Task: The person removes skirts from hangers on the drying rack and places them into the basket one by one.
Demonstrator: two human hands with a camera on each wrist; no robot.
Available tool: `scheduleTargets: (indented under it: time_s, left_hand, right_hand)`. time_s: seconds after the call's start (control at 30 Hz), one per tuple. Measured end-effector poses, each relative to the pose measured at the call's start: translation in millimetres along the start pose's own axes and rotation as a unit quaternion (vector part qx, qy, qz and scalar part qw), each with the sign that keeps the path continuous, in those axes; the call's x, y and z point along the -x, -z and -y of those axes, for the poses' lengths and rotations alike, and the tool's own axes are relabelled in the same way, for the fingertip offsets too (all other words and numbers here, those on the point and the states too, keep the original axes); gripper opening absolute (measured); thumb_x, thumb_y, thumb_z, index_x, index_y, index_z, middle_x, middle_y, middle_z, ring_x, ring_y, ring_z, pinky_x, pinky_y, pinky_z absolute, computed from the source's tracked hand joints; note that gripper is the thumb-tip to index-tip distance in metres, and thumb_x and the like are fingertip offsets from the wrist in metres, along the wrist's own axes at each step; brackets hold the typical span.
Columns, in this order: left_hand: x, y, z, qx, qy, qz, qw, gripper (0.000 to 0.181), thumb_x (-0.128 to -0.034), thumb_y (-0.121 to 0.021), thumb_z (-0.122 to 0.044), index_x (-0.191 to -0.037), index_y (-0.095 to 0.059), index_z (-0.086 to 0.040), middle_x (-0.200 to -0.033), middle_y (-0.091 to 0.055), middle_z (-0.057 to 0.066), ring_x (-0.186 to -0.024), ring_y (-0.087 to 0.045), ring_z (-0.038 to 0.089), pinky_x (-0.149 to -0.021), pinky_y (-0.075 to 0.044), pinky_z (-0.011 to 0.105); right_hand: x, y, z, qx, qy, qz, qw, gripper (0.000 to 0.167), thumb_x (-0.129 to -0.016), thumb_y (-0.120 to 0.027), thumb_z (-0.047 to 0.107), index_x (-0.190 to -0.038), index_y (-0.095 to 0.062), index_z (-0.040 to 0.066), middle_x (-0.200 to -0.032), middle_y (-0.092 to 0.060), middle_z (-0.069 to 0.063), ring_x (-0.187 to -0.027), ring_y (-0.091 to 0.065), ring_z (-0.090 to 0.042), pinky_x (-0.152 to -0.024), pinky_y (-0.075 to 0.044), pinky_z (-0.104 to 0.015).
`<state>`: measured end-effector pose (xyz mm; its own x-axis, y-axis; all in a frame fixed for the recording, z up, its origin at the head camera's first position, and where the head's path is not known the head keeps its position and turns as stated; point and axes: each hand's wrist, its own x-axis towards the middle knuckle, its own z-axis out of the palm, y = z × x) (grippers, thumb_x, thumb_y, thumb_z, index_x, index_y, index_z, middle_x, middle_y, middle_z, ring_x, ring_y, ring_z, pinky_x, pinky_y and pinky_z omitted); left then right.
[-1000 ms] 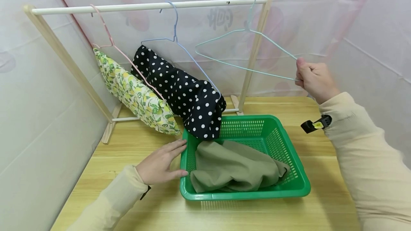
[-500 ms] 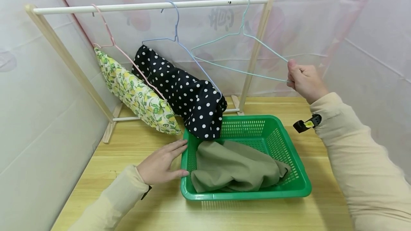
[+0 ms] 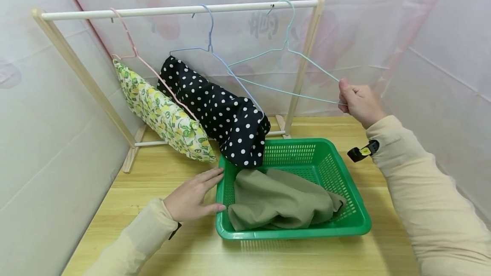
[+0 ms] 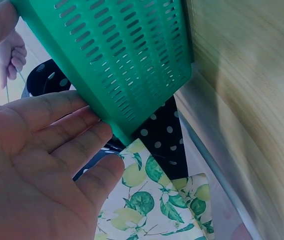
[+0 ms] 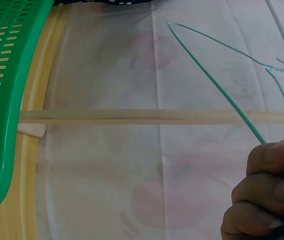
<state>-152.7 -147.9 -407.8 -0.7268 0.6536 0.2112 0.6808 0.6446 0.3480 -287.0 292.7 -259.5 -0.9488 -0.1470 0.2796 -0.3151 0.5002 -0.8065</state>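
My right hand (image 3: 360, 103) grips the right end of a mint-green wire hanger (image 3: 312, 64). The hanger's hook lies over the white rod (image 3: 238, 8) near its right end, and no cloth hangs on it. My left hand (image 3: 193, 197) touches the left rim of a green plastic basket (image 3: 291, 234) with its fingers straight; the left wrist view shows fingertips (image 4: 77, 102) against the rim. Inside the basket lies a crumpled olive-green cloth (image 3: 284, 201). In the right wrist view, curled fingers (image 5: 261, 192) wrap round the hanger's wire.
Left along the rod hang a pink hanger (image 3: 128, 39) with lemon-print cloth (image 3: 161, 116) and a blue hanger (image 3: 210, 33) with black polka-dot cloth (image 3: 215, 101). The dotted cloth's lower end dips over the basket's back-left corner. Wooden posts (image 3: 304, 63) hold the rod above the table (image 3: 184, 259).
My right hand has moved left and slightly down with the mint-green hanger. Its hook has come down from above the rod onto it. My left hand has stayed at the basket rim.
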Motion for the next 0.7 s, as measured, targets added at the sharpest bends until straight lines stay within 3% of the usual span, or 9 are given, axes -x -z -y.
scheduleTargets:
  time_s: [0.23,0.43,0.7]
  left_hand:
    - [0.0,0.5,-0.6,0.004,0.002,0.003,1.0,0.08,-0.0854,-0.067,-0.051,-0.138,-0.046,0.005,-0.149,-0.037,0.018,-0.133,-0.04,0.033,-0.105,-0.037,0.047]
    - [0.4,0.3,-1.0,0.002,0.002,0.005,1.0,0.081,-0.0854,-0.067,-0.053,-0.138,-0.046,0.005,-0.149,-0.036,0.018,-0.134,-0.04,0.033,-0.105,-0.037,0.047]
    - [-0.2,0.4,-1.3,0.004,0.0,0.005,1.0,0.08,-0.0859,-0.067,-0.051,-0.138,-0.046,0.006,-0.148,-0.037,0.019,-0.133,-0.041,0.034,-0.104,-0.038,0.047]
  right_hand:
    - [-2.3,-1,-14,-0.06,-0.011,0.017,0.998,0.063,-0.102,-0.037,0.041,-0.07,-0.045,-0.013,-0.054,-0.047,-0.009,-0.046,-0.046,-0.015,-0.043,-0.035,-0.028]
    - [6.2,-3,1,-0.044,-0.029,0.03,0.9982,0.064,-0.102,-0.038,0.041,-0.078,-0.044,-0.018,-0.056,-0.055,-0.014,-0.042,-0.042,-0.019,-0.041,-0.034,-0.031]
    - [5.7,1,-10,-0.071,-0.054,0.019,0.9958,0.058,-0.1,-0.044,0.043,-0.082,-0.048,-0.012,-0.061,-0.06,-0.009,-0.045,-0.047,-0.018,-0.045,-0.04,-0.029]
